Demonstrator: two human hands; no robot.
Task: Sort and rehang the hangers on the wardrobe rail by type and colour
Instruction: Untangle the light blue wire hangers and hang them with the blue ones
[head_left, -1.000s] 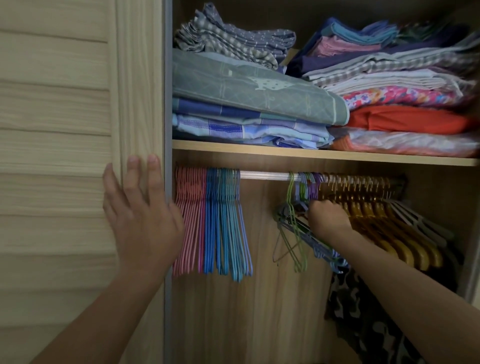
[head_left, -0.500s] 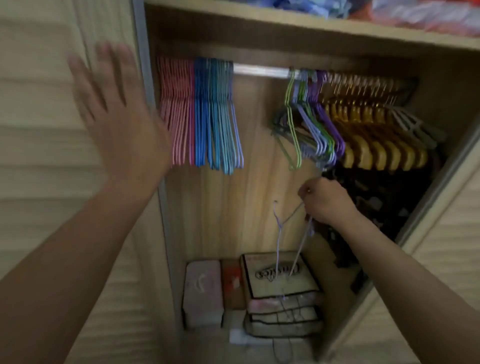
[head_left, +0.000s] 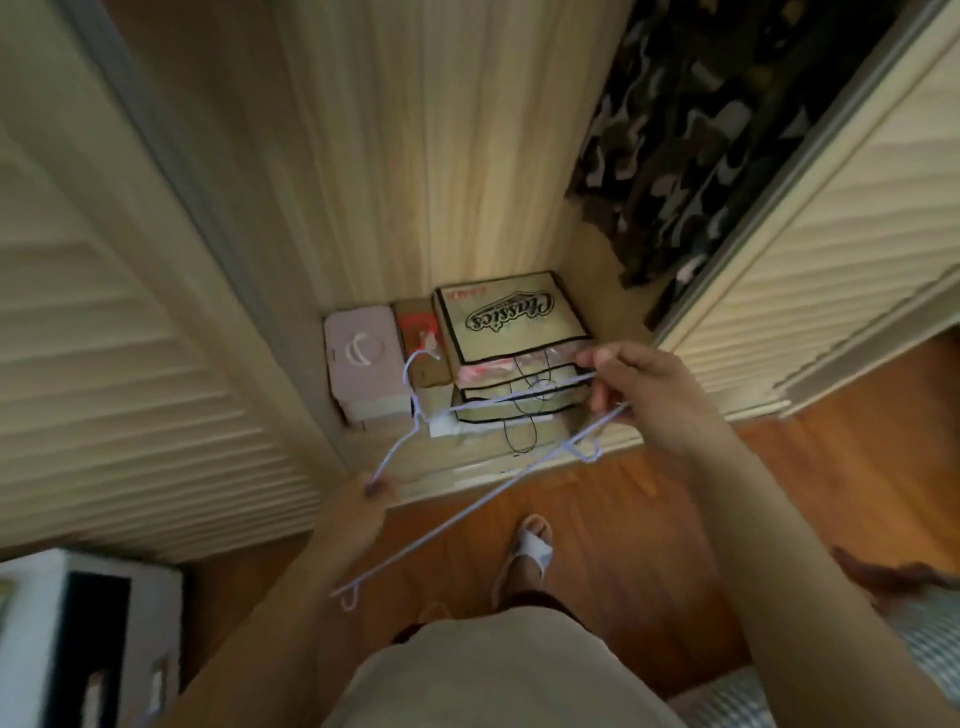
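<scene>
Two thin lilac wire hangers are held low in front of the open wardrobe. My left hand (head_left: 363, 512) pinches one shoulder end of the upper lilac hanger (head_left: 415, 415), whose hook points up toward the boxes. My right hand (head_left: 644, 395) grips the other ends of both hangers. The lower lilac hanger (head_left: 467, 506) slants down to the left, its free end near my left forearm. The wardrobe rail and the hangers on it are out of view.
On the wardrobe floor stand a stack of beige "Classics" boxes (head_left: 511, 317), a pale pink case (head_left: 361, 364) and a small red-topped box (head_left: 418, 332). Camouflage clothing (head_left: 701, 130) hangs at the right. Louvred sliding doors (head_left: 104, 364) flank the opening. My slippered foot (head_left: 530, 551) stands on the wooden floor.
The view has dropped from the rail to the wardrobe floor. My right hand pulled the lilac hangers off the rail and lowered them; my left hand left the door and took one hanger's end.
</scene>
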